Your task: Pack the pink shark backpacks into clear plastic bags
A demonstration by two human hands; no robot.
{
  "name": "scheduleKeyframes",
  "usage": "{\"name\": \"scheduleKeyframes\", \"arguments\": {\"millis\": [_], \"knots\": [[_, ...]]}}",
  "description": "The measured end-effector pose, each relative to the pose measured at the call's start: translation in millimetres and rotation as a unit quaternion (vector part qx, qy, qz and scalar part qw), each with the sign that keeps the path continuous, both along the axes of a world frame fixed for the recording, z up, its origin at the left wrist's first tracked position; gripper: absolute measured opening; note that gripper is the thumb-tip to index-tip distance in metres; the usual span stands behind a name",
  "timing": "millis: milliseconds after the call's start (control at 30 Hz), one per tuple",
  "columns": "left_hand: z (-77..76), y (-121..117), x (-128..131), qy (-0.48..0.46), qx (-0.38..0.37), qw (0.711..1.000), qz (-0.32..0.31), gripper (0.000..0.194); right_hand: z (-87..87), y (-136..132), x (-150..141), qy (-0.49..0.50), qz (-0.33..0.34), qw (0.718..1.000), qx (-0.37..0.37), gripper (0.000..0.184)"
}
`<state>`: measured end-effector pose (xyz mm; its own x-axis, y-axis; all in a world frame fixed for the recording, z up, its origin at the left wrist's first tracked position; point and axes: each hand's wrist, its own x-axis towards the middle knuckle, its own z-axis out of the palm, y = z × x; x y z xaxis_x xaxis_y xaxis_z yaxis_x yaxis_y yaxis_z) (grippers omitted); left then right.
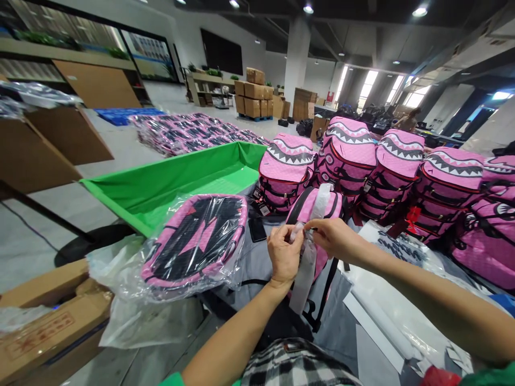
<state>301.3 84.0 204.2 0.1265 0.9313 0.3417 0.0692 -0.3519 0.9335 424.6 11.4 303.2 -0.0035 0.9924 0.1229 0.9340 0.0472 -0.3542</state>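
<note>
My left hand (pixel 284 252) and my right hand (pixel 332 237) meet over a pink backpack (pixel 317 206) that lies strap side up on the grey table (pixel 253 257). Both pinch the top of a thin translucent plastic strip (pixel 302 273) that hangs down in front of the backpack's black straps. To the left lies a pink and black backpack sealed in a clear plastic bag (pixel 197 241). A small black phone-like object (pixel 257 229) rests between it and the backpack under my hands.
A row of pink shark-mouth backpacks (pixel 386 171) stands along the table's far side. A green fabric bin (pixel 177 179) sits to the left. Cardboard boxes (pixel 48 321) lie at lower left, clear bags (pixel 402 316) at right. More bagged backpacks (pixel 189 131) cover the floor beyond.
</note>
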Motion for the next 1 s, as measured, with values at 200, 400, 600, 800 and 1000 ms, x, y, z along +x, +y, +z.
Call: {"name": "scheduleKeyframes", "arguments": {"millis": [200,400,600,800,1000], "knots": [[-5.3,2,4,-0.043,-0.008,0.999,0.017,0.004,14.6,-6,21,-0.331,0.175,0.925,0.065,0.029],[-10.3,6,5,-0.059,0.010,0.998,0.034,0.003,-1.1,3,19,-0.354,0.160,0.920,0.055,0.024],[-13.2,11,7,-0.036,0.029,0.998,0.040,0.005,4.3,11,20,-0.378,0.145,0.913,0.046,0.025],[0.3,-3,-7,0.085,0.262,0.958,0.080,0.011,5.5,25,24,-0.380,0.170,0.909,0.034,0.020],[19.5,-21,-19,0.267,0.423,0.857,0.126,0.008,-9.5,26,34,-0.301,0.166,0.934,0.102,0.021]]}}
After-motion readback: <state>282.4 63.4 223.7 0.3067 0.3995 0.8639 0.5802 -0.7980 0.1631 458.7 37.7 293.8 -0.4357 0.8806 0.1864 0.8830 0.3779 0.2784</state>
